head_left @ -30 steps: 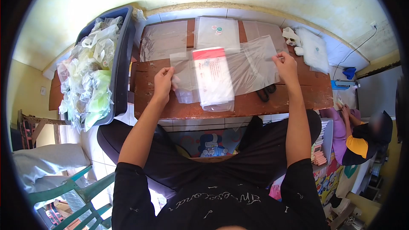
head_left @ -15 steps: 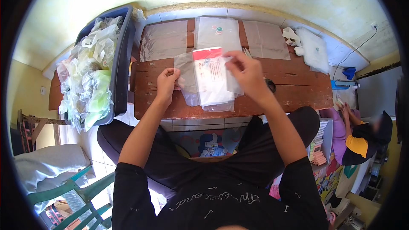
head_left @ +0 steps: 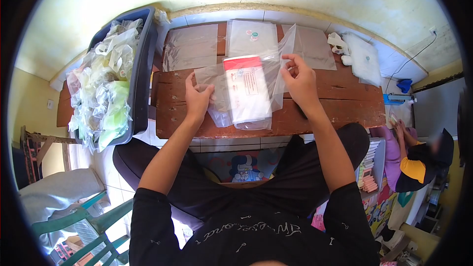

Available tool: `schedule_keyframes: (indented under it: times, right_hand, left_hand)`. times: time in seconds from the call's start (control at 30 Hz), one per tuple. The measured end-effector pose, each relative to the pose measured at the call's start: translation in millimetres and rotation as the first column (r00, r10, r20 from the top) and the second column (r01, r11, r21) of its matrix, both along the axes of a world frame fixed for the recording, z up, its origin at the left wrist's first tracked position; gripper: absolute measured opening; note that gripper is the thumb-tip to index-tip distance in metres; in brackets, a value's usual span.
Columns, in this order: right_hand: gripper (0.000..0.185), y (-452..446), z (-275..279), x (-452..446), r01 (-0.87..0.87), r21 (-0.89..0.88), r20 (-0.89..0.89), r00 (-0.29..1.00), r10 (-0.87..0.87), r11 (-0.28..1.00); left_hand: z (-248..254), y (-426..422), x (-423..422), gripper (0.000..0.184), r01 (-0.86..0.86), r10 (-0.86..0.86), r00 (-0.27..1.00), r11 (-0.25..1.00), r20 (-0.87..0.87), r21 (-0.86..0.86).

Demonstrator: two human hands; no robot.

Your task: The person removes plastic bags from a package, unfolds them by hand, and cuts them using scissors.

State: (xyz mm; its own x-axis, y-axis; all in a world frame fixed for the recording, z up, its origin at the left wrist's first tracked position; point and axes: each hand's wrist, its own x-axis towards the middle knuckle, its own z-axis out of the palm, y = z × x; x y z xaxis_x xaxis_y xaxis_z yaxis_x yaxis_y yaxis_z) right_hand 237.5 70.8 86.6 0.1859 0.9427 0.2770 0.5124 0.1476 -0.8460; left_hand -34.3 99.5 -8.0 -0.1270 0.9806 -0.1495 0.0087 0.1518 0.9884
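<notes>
Here's the white packet [head_left: 248,93], lying flat near the middle of the wooden table [head_left: 345,96], its red band [head_left: 242,62] at the far end, facing the wall. Its long axis runs from the wall toward the person, the far end leaning slightly left.

Crossing it is the clear film [head_left: 289,44], long axis left to right, its right end peaking up toward the wall; over or under the packet, I can't tell.

To the fingers now! The left hand [head_left: 198,102] sits just beside the packet's left side, index finger and thumb spread apart, the film's left edge next to them. The right hand [head_left: 301,83] is off the packet's right side, thumb and index finger curled at the raised film; whether they pinch it, I can't tell. So the packet lies between the 2 hands, apart from both.

Behind it, a stack of clear bags [head_left: 252,39], with 1 clear sheet on each side. Far left, a dark tub [head_left: 144,74] heaped with plastic bags [head_left: 111,79].
</notes>
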Motion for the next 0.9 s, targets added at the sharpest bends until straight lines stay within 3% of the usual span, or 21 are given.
schedule_keyframes:
  times: [0.2, 0.27, 0.3, 0.37, 0.43, 0.47, 0.5, 0.57, 0.6, 0.67, 0.77, 0.9]
  right_hand:
    - [0.025, 5.3, 10.4, 28.8, 0.107, -0.040, 0.075, 0.992, -0.103, 0.993]
    - [0.027, 11.5, 1.5, 50.5, 0.135, 0.012, 0.111, 0.985, -0.135, 0.991]
    - [0.029, 14.3, -1.1, 61.7, 0.162, 0.065, 0.146, 0.975, -0.170, 0.985]
    - [0.029, 16.7, -1.6, 79.5, 0.168, 0.032, 0.133, 0.976, -0.170, 0.985]
    - [0.028, 18.6, -7.6, 91.0, 0.145, -0.051, 0.047, 0.989, -0.142, 0.988]
    - [0.028, 20.1, -9.2, 93.5, 0.148, -0.048, 0.045, 0.988, -0.146, 0.988]
    - [0.027, 19.5, -9.2, 92.8, 0.120, 0.000, 0.021, 0.993, -0.120, 0.993]
    - [0.027, 19.1, -9.5, 90.2, 0.091, 0.047, -0.002, 0.996, -0.091, 0.995]
    - [0.026, 18.1, -5.7, 86.4, 0.071, 0.077, 0.010, 0.997, -0.072, 0.994]
    - [0.025, 16.4, 2.4, 77.3, 0.052, 0.108, 0.022, 0.998, -0.055, 0.993]
    - [0.024, 11.5, 18.4, 57.6, 0.055, 0.102, 0.022, 0.998, -0.058, 0.993]
    - [0.021, -1.7, 27.5, 21.5, -0.023, 0.271, 0.080, 0.997, 0.001, 0.962]
  left_hand:
    - [13.1, -0.3, -5.5, 0.078, -0.036, 0.036, 0.999, 0.999, -0.013, -0.026]
    - [19.6, 0.2, -8.3, 0.077, -0.043, 0.014, 0.980, 0.989, -0.200, -0.142]
    - [10.0, 3.0, -10.7, 0.077, -0.045, 0.016, 0.980, 0.989, -0.199, -0.141]
    - [-16.7, 10.0, -14.9, 0.073, 0.043, 0.227, 0.715, 0.930, -0.661, 0.366]
    - [2.4, 8.6, -8.1, 0.070, 0.135, 0.233, 0.640, 0.904, -0.732, 0.405]
    - [13.2, 8.7, -2.9, 0.068, 0.228, 0.245, 0.560, 0.873, -0.791, 0.432]
    - [19.4, 9.6, 0.4, 0.068, 0.231, 0.242, 0.559, 0.873, -0.793, 0.429]
    - [26.8, 16.4, 7.5, 0.064, 0.511, 0.131, 0.563, 0.721, -0.816, 0.468]
    - [25.3, 17.3, 16.5, 0.064, 0.513, 0.129, 0.562, 0.721, -0.817, 0.467]
    - [18.1, 16.2, 44.0, 0.063, 0.748, -0.171, 0.444, 0.611, -0.879, 0.260]
    - [-1.6, 8.7, 93.9, 0.062, 0.708, -0.085, 0.362, 0.673, -0.928, 0.215]
    - [-36.9, 6.1, 115.3, 0.065, 0.626, 0.029, 0.271, 0.754, -0.962, 0.199]
